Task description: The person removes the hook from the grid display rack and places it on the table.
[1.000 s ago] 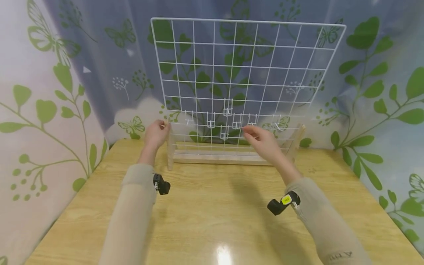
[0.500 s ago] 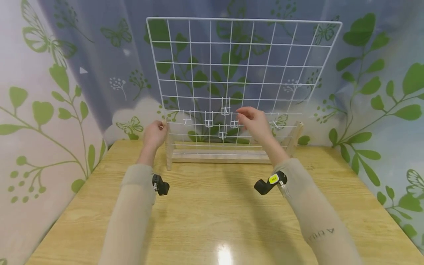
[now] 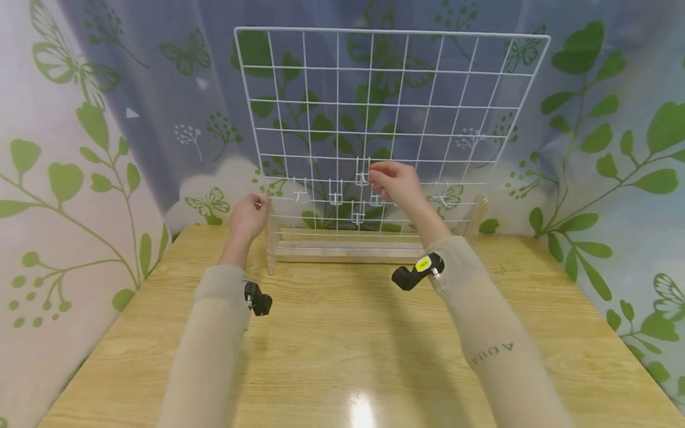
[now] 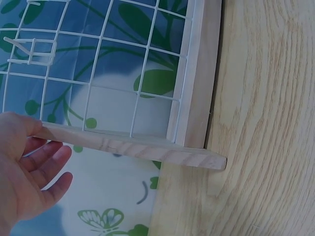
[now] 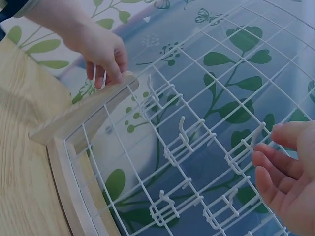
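Observation:
A white wire grid panel (image 3: 373,32) leans back in a wooden stand (image 3: 348,256) on the table. My left hand (image 3: 248,219) holds the upper end of the stand's left side post (image 4: 133,150), thumb over it and fingers beneath. My right hand (image 3: 398,184) is at the uppermost white wire hook (image 5: 238,153); thumb and index fingertips are beside its tip with a visible gap between them. Whether they touch the hook, I cannot tell. Several other hooks hang lower on the grid, including one left hook (image 3: 336,196) and one bottom hook (image 3: 357,217).
The wooden table (image 3: 321,333) extends in front of the stand. A patterned curtain (image 3: 203,148) with green leaves and butterflies hangs close behind the grid. At the right, the stand's other side post (image 3: 476,217) rises from the base.
My right hand has moved left and up, from the hooks on the right to the uppermost hook. My left hand stays at the left post. The view has shifted slightly.

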`<state>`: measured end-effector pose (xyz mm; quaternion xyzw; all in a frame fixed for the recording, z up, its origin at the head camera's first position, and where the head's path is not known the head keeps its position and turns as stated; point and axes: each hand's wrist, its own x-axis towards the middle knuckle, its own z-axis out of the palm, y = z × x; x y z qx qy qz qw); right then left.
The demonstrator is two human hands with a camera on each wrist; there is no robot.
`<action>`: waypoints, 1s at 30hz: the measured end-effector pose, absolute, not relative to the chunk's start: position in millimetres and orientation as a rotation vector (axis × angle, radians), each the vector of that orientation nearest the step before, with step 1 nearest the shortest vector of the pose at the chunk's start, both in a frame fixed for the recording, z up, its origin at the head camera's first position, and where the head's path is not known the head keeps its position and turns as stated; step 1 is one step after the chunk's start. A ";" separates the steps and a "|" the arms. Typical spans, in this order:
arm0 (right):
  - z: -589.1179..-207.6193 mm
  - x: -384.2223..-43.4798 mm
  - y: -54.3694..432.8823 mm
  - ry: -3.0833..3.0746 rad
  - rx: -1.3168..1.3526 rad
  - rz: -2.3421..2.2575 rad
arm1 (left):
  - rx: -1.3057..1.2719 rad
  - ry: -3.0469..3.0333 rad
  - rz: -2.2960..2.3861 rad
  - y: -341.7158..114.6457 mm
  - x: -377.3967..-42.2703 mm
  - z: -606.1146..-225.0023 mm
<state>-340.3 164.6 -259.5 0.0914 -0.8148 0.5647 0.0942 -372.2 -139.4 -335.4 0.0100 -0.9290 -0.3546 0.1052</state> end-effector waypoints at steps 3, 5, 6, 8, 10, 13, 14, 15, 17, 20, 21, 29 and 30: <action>-259.7 -343.4 161.3 -2.429 0.247 1.722 | 0.040 -2.750 -1.039 -139.4 -372.0 -336.6; -259.3 -344.1 158.2 -2.441 0.231 1.736 | 0.045 -2.756 -1.041 -139.5 -371.8 -337.3; -259.2 -344.5 156.8 -2.449 0.223 1.740 | 0.046 -2.756 -1.043 -139.5 -371.6 -337.4; -258.5 -345.1 153.9 -2.454 0.208 1.752 | 0.046 -2.757 -1.047 -139.6 -370.9 -337.2; -258.1 -345.9 151.3 -2.454 0.191 1.761 | 0.043 -2.755 -1.052 -139.7 -370.3 -336.9; -258.0 -347.6 149.0 -2.450 0.171 1.790 | 0.037 -2.751 -1.057 -139.8 -370.0 -336.4; -258.0 -348.1 148.5 -2.447 0.162 1.805 | 0.036 -2.749 -1.060 -139.9 -370.1 -336.3; -258.0 -348.2 147.8 -2.445 0.155 1.816 | 0.035 -2.748 -1.062 -139.9 -370.2 -336.3; -258.0 -349.1 146.8 -2.431 0.135 1.851 | 0.036 -2.748 -1.058 -139.9 -370.4 -336.0; -257.5 -350.1 144.9 -2.409 0.101 1.887 | 0.040 -2.751 -1.049 -139.9 -370.7 -335.8; -257.3 -350.3 144.2 -2.404 0.094 1.894 | 0.043 -2.752 -1.044 -139.8 -370.6 -335.8; -254.9 -351.3 142.0 -2.343 0.083 1.951 | 0.043 -2.747 -1.042 -139.5 -371.4 -335.5; -254.0 -351.0 142.0 -2.327 0.088 1.965 | 0.044 -2.748 -1.040 -139.7 -371.5 -335.3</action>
